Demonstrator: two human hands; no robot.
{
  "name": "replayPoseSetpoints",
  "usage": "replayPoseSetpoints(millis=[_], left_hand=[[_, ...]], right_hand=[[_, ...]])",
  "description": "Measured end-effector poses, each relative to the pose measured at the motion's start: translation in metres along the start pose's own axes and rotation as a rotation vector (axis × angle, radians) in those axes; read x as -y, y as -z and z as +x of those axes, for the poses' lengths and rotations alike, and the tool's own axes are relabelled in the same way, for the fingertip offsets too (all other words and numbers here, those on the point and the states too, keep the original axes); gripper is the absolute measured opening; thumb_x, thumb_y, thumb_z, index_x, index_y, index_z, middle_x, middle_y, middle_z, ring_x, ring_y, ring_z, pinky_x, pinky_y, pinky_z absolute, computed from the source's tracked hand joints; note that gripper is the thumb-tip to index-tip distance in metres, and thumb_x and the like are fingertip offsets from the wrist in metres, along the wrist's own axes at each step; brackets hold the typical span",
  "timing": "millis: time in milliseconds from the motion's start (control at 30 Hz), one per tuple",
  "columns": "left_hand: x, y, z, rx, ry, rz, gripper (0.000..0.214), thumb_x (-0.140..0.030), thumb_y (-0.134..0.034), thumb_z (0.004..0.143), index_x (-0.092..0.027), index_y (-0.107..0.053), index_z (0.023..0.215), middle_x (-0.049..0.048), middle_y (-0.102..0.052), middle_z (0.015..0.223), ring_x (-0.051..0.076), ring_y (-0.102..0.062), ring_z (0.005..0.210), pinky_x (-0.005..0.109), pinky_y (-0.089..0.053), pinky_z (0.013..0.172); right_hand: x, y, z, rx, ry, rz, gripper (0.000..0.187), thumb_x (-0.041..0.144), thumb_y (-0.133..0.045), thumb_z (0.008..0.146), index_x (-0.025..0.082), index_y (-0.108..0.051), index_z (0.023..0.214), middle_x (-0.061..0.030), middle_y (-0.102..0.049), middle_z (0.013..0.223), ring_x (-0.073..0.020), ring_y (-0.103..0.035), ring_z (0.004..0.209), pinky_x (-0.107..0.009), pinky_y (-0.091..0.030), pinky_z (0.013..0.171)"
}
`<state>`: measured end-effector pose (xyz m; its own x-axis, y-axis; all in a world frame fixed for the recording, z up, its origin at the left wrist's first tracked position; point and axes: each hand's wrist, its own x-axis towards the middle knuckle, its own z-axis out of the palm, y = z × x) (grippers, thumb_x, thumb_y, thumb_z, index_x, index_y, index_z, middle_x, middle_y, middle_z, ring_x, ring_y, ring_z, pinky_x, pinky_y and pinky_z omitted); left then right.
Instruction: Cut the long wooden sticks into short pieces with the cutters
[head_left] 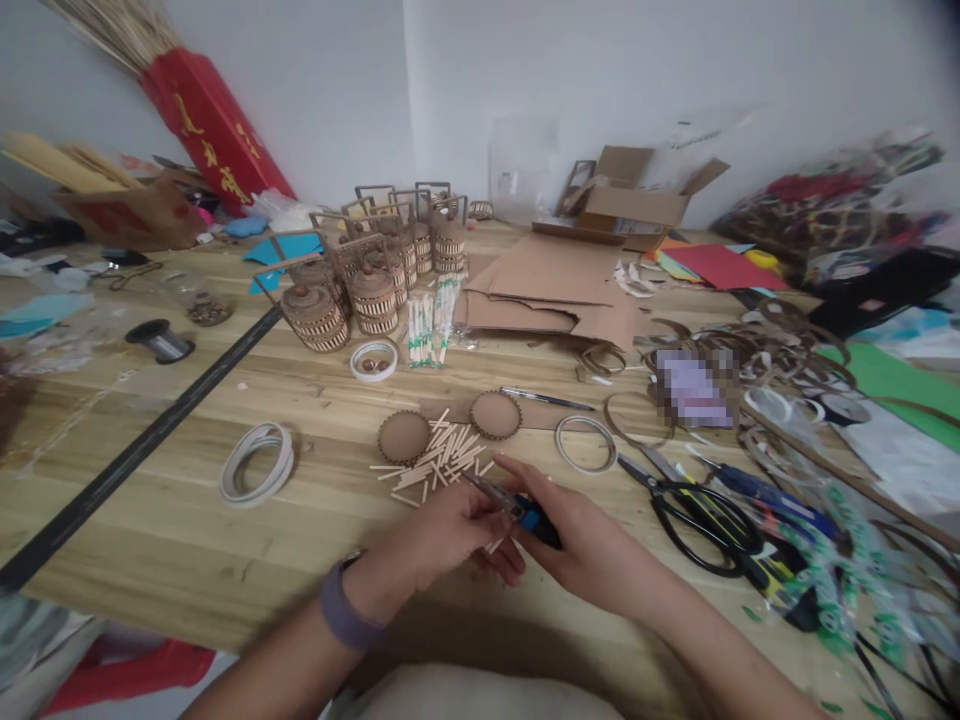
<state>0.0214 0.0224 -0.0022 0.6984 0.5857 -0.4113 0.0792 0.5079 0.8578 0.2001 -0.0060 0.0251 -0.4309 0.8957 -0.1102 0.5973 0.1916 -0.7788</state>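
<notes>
Both hands meet low over the pale wooden plank table [187,540], just inside its near edge, which runs under the wrists. The right hand [592,545] has its grip clenched around a small blue-handled metal tool [534,517], whose thin metal end points up and to the left across the fingers of the left hand [450,535]. The left hand, with a purple wristband [343,612] on its wrist, has its grip pinched on a thin pale wooden stick [495,545]; only the stick's end shows, between the two hands. Just beyond the fingers lies a loose heap of short pale wooden sticks [439,460], flanked by two round brown cardboard discs with toothed rims [403,436], one at each end of the heap. To the right the table is crowded: a thin white tape ring [585,443], then black-handled scissors [697,510] near the right hand, then pens and cardboard strips out to the far right side. To the left the wood lies bare as far as a white roll of tape [257,462] and a long black bar [142,445] that crosses the table at a slant. Farther back stands a cluster of small brown slatted cardboard baskets [360,290].
</notes>
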Motion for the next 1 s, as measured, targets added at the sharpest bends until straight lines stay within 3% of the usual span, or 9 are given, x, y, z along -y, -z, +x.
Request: replayPoseSetpoints(millis=[167,300,367,500,667,833,933,1000], left_hand=[[-0.001,0.001,-0.003,0.002,0.055,-0.046,0.062,-0.071,-0.076,0.056,-0.014,-0.061,0.077,0.0031,-0.066,0.067,0.015,-0.063,0.059,0.026,-0.044,0.058],[0.001,0.0,-0.001,-0.16,0.029,-0.125,0.056,-0.065,-0.079,0.058,-0.014,-0.062,0.075,0.0024,-0.067,0.066,0.014,-0.062,0.058,0.025,-0.045,0.059],[0.002,-0.001,0.002,-0.26,-0.006,-0.201,0.054,-0.062,-0.081,0.057,-0.014,-0.062,0.074,0.002,-0.067,0.068,0.013,-0.062,0.06,0.025,-0.047,0.062],[0.004,-0.01,0.008,-0.342,-0.056,-0.362,0.048,-0.051,-0.086,0.054,-0.015,-0.064,0.077,0.001,-0.066,0.07,0.014,-0.061,0.061,0.025,-0.045,0.059],[0.005,-0.024,0.011,-0.316,-0.163,-0.448,0.035,-0.042,-0.084,0.06,-0.016,-0.064,0.073,-0.0012,-0.063,0.067,0.01,-0.054,0.058,0.022,-0.041,0.059],[0.005,-0.022,0.007,-0.366,-0.188,-0.385,0.037,-0.043,-0.082,0.061,-0.015,-0.066,0.078,-0.0001,-0.065,0.069,0.012,-0.056,0.06,0.023,-0.043,0.06],[0.005,-0.013,0.0,-0.371,-0.124,-0.264,0.042,-0.052,-0.079,0.063,-0.015,-0.066,0.079,0.0019,-0.067,0.07,0.017,-0.062,0.065,0.028,-0.047,0.065],[0.005,-0.008,-0.005,-0.353,-0.116,-0.197,0.042,-0.054,-0.077,0.066,-0.015,-0.065,0.078,0.0022,-0.069,0.071,0.018,-0.065,0.068,0.03,-0.049,0.069]], right_hand=[[-0.009,0.0,0.002,-0.071,0.076,0.009,0.064,0.013,-0.055,0.083,0.023,-0.037,0.143,-0.0124,-0.058,0.134,-0.0241,-0.056,0.122,-0.043,-0.045,0.103],[-0.019,-0.009,0.001,-0.291,0.111,-0.003,0.071,0.014,-0.06,0.081,0.028,-0.033,0.145,-0.0121,-0.038,0.151,-0.0253,-0.033,0.142,-0.048,-0.033,0.114],[-0.02,-0.018,-0.001,-0.39,0.079,-0.005,0.074,0.017,-0.066,0.08,0.03,-0.032,0.145,-0.0125,-0.034,0.152,-0.0273,-0.029,0.145,-0.05,-0.033,0.115],[-0.017,-0.034,-0.002,-0.477,0.037,-0.052,0.086,0.019,-0.077,0.07,0.029,-0.033,0.143,-0.0159,-0.032,0.15,-0.0329,-0.03,0.143,-0.051,-0.04,0.11],[-0.014,-0.042,0.004,-0.536,0.062,-0.125,0.077,0.011,-0.067,0.073,0.025,-0.035,0.141,-0.0173,-0.032,0.145,-0.0312,-0.039,0.138,-0.046,-0.046,0.105],[-0.008,-0.034,0.001,-0.474,0.002,-0.027,0.067,0.019,-0.069,0.074,0.022,-0.041,0.135,-0.015,-0.045,0.131,-0.0285,-0.051,0.122,-0.044,-0.048,0.098],[-0.006,-0.018,-0.011,-0.292,-0.145,0.084,0.032,0.032,-0.065,0.079,0.02,-0.056,0.108,-0.0069,-0.059,0.099,-0.0238,-0.058,0.094,-0.037,-0.049,0.083],[-0.007,-0.004,-0.021,-0.101,-0.265,0.16,0.023,0.041,-0.056,0.084,0.019,-0.058,0.091,-0.0011,-0.056,0.079,-0.019,-0.055,0.076,-0.031,-0.046,0.07]])
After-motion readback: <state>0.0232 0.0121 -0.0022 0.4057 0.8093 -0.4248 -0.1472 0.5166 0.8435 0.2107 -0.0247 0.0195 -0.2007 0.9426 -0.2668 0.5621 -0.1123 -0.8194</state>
